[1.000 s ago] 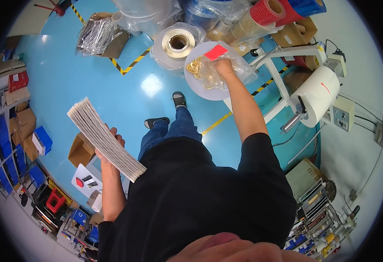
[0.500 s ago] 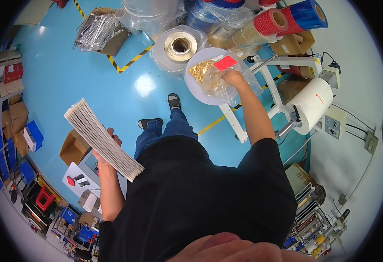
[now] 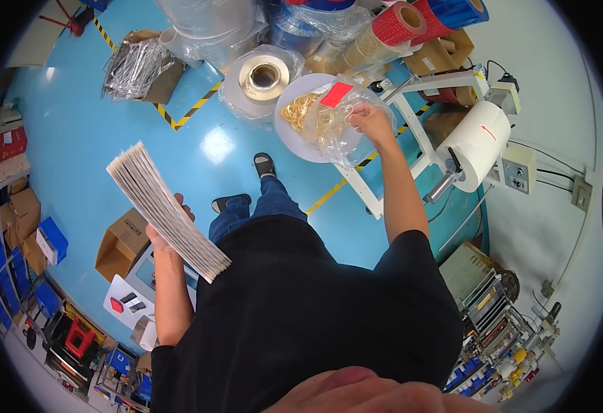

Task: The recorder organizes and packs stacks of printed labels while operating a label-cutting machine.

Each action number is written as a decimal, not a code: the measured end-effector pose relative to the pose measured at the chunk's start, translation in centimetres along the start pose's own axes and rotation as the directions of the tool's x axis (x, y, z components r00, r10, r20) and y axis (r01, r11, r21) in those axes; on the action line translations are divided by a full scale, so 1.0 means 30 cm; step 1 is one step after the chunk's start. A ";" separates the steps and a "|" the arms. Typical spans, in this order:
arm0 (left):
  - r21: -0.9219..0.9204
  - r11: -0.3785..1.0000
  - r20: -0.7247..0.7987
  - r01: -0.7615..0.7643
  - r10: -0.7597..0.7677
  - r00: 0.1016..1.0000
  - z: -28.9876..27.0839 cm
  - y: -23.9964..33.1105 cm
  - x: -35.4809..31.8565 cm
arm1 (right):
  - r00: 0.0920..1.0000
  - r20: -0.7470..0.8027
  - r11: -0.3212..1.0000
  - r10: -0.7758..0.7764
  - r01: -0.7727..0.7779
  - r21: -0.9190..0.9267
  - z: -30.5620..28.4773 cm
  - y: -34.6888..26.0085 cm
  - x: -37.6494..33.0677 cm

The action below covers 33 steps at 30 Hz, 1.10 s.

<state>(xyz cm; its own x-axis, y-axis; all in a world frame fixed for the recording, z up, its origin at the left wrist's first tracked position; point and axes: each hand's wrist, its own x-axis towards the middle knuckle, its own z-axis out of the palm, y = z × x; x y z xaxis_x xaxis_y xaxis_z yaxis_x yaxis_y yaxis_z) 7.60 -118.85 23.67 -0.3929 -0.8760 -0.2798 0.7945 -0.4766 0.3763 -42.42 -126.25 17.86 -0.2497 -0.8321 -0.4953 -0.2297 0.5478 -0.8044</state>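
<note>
Left hand grips a paper stack; right hand pinches a rubber-band bag above open floor.

Clear bag with red label, brown carton on floor

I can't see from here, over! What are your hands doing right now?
Left hand gripping thick stack of flat sheets. Right hand pinching clear bag of rubber bands over round white tray. Nothing blocking either hand.
</note>
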 end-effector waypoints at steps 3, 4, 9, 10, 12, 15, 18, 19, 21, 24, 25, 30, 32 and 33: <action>-0.033 0.999 0.104 0.036 -0.033 0.994 -0.022 -0.009 0.033 | 1.000 -0.010 0.999 0.028 -0.028 0.026 -0.004 -0.016 -0.027; -0.041 0.998 0.134 0.052 -0.046 0.990 -0.026 -0.011 0.042 | 0.998 -0.018 0.998 0.060 -0.060 0.016 -0.007 -0.016 -0.032; -0.056 0.995 0.173 0.088 -0.077 0.982 -0.017 -0.013 0.076 | 0.996 -0.063 0.988 0.059 -0.067 -0.136 -0.028 0.033 -0.052; -0.045 0.995 0.165 0.088 -0.080 0.983 -0.018 -0.011 0.079 | 0.996 -0.072 0.984 0.057 -0.068 -0.165 -0.029 0.034 -0.062; 0.106 0.994 0.012 0.038 -0.040 0.999 0.082 -0.011 0.085 | 0.995 -0.083 0.991 0.054 -0.063 -0.115 -0.021 0.022 -0.098; 0.083 0.996 -0.066 0.029 -0.023 0.998 0.042 -0.001 0.044 | 1.000 -0.009 0.999 0.000 0.000 0.045 0.008 -0.067 -0.177; -0.051 0.993 0.011 0.105 -0.104 0.994 -0.034 -0.022 0.054 | 0.981 0.135 0.962 -0.138 0.100 0.255 0.121 -0.207 -0.260; 0.008 0.992 0.029 0.126 -0.126 0.992 -0.048 -0.036 0.080 | 0.961 0.175 0.925 -0.213 0.140 0.354 0.193 -0.257 -0.287; 0.037 0.983 0.140 0.182 -0.185 0.973 -0.005 -0.069 0.153 | 0.910 0.313 0.909 -0.273 0.137 0.394 0.372 -0.368 -0.338; 0.024 0.992 0.153 0.126 -0.128 0.980 0.074 -0.076 0.187 | 0.813 0.452 0.890 -0.367 0.164 0.426 0.605 -0.475 -0.404; -0.002 0.998 0.132 0.067 -0.066 0.989 0.110 -0.062 0.172 | 0.790 0.460 0.881 -0.406 0.204 0.428 0.656 -0.509 -0.421; -0.134 0.990 0.175 -0.045 0.068 0.982 0.056 0.078 0.042 | 0.682 0.613 0.899 -0.399 0.157 0.410 0.852 -0.596 -0.421; -0.169 0.978 0.153 -0.122 0.148 0.977 -0.014 0.130 -0.020 | 0.608 0.669 0.892 -0.428 0.165 0.420 0.978 -0.650 -0.452; -0.191 0.970 0.143 -0.152 0.180 0.973 -0.047 0.161 -0.055 | 0.565 0.688 0.879 -0.455 0.163 0.447 1.051 -0.676 -0.477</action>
<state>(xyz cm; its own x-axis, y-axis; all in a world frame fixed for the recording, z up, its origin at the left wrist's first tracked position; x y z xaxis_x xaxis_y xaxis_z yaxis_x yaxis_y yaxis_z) 12.74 -119.61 24.68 -0.3054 -0.9490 -0.0782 0.9184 -0.3153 0.2391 -4.52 -128.20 30.93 0.6109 -0.7793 -0.1398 0.1782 0.3074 -0.9348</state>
